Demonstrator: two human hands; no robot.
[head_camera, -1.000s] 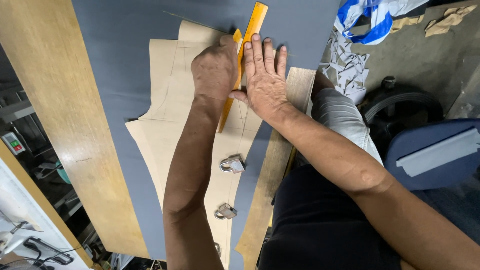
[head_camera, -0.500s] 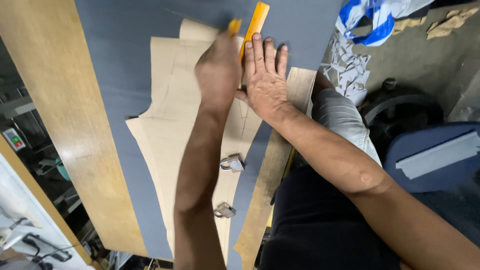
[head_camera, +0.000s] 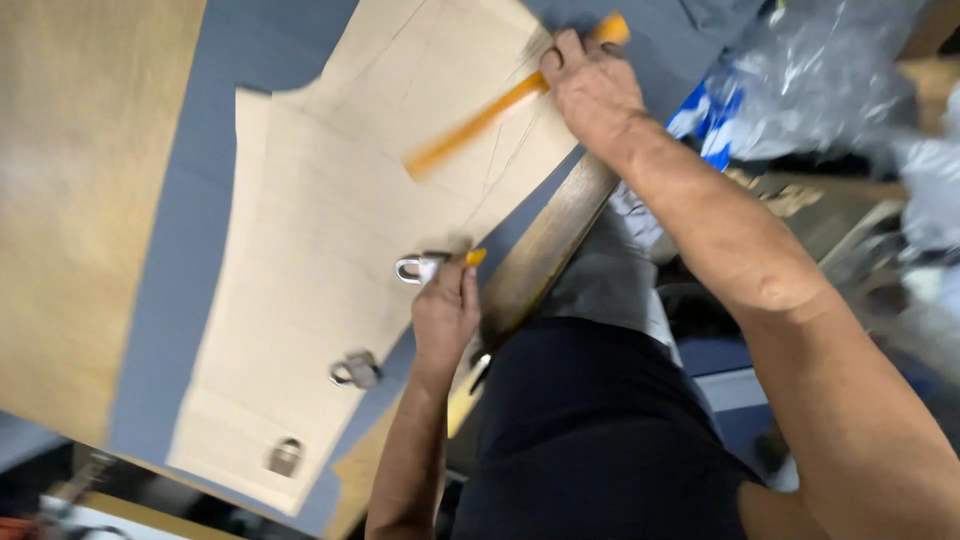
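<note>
Grey table (head_camera: 200, 150), yellow ruler (head_camera: 480, 120) under right-hand fingers (head_camera: 570, 50)

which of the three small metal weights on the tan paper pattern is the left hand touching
The metal weight farthest up the tan paper pattern, the small loop-shaped one right at the left hand. The middle weight and the lowest weight lie untouched, nearer the pattern's bottom edge.
</note>
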